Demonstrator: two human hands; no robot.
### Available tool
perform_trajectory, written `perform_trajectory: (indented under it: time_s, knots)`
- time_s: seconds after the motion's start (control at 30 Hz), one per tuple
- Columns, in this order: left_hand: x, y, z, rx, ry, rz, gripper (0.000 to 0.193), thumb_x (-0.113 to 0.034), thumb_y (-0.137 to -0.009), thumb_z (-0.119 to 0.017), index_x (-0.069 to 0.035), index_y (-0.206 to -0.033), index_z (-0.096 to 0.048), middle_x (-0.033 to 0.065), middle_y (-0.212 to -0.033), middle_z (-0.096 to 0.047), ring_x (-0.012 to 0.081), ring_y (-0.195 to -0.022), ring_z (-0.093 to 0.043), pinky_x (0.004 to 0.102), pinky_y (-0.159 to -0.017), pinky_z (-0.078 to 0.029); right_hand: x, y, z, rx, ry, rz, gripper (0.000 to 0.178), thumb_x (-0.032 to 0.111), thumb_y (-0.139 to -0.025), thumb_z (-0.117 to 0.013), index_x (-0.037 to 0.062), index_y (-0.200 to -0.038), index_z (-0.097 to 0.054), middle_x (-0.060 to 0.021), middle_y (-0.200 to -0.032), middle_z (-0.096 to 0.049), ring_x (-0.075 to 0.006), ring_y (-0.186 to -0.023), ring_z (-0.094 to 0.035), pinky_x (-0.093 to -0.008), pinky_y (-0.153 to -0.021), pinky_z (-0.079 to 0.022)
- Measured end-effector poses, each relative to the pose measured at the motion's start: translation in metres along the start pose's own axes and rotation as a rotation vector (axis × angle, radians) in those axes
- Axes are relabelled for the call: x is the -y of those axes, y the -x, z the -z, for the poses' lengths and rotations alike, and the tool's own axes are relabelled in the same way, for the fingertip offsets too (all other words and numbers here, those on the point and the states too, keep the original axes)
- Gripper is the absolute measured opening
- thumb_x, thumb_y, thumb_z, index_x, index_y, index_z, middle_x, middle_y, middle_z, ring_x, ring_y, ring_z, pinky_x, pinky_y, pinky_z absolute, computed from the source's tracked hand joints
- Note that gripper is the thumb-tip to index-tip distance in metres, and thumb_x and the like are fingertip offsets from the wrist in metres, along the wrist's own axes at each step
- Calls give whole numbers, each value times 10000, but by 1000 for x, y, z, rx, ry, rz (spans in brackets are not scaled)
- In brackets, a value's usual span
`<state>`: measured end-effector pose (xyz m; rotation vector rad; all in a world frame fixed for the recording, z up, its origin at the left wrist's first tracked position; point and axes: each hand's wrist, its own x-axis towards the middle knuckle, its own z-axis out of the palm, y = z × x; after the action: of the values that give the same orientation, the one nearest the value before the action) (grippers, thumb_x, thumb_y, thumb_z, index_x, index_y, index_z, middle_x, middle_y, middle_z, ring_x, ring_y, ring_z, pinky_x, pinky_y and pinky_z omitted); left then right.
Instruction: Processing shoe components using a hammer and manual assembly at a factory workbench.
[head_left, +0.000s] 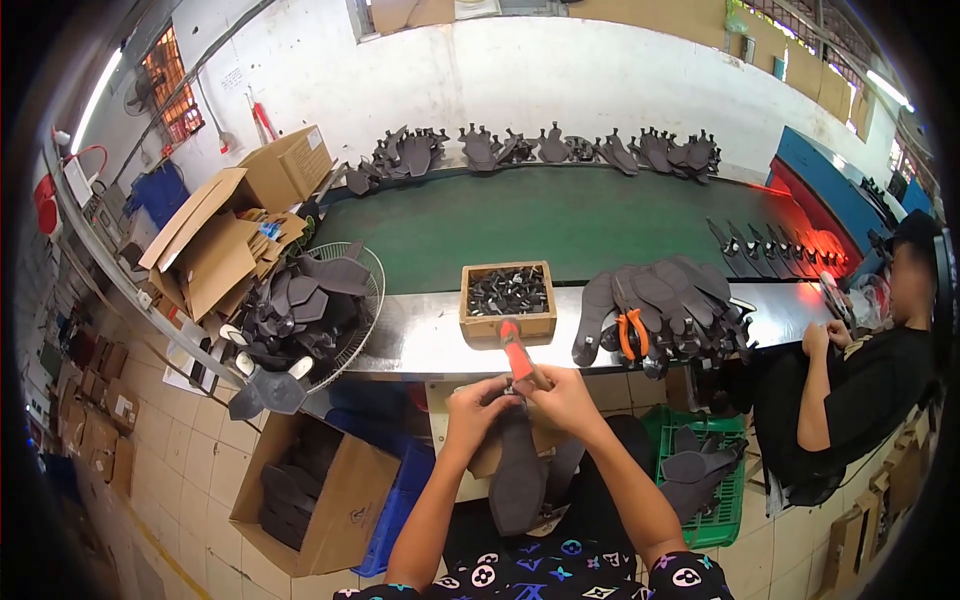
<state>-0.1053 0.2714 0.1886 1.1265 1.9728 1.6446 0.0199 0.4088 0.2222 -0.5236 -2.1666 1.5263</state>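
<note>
My left hand (472, 418) is closed, pinching the narrow upper end of a dark grey shoe sole (518, 475) that hangs down toward my lap. My right hand (562, 402) is closed around a hand tool with a red-orange part (517, 358) pointing up and away from me; its exact kind is hard to make out. Both hands are close together at the sole's tip, where fingers hide the detail. Just beyond them stands a wooden box (508, 327) of small black and metal parts. Orange-handled pliers (632, 335) lie on a pile of soles (672, 295) to the right.
A green conveyor belt (500, 215) with soles along its far edge runs behind the metal ledge. At left are a wire basket (375, 300) of soles and a cardboard box (345, 510). A green crate (735, 515) and a seated person (850, 385) are at right.
</note>
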Motion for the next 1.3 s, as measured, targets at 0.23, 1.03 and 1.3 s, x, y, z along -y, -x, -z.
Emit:
perform_trajectory:
  time_s: [0.23,1.03,1.3]
  knots:
    - [-8,9,2,-25,-12,-61,284,-41,-796,-769,8,-1073,-728,113,-934,-753,135,-832,-702,273,-750,-544,8,9,-9,-50,77,123,169,109,-857,-723,-21,-953,-673,-129,-806,-661,-235,-696,-608,-342,-662,-474]
    - [2,0,15,167,234,90,267,5,-783,-717,23,-1048,-739,92,-986,-730,151,-895,-662,279,-776,-536,68,77,7,-163,-181,-82,224,145,-1006,-551,-13,-1164,-560,15,-665,-531,-55,-455,-464,-230,-436,-369]
    - [1,1,12,100,150,-19,272,25,-774,-718,27,-1046,-738,88,-979,-730,153,-880,-670,278,-784,-533,75,85,13,78,77,-37,201,138,-1002,-562,-29,-1114,-555,-165,-683,-579,-285,-566,-585,-363,-554,-454]
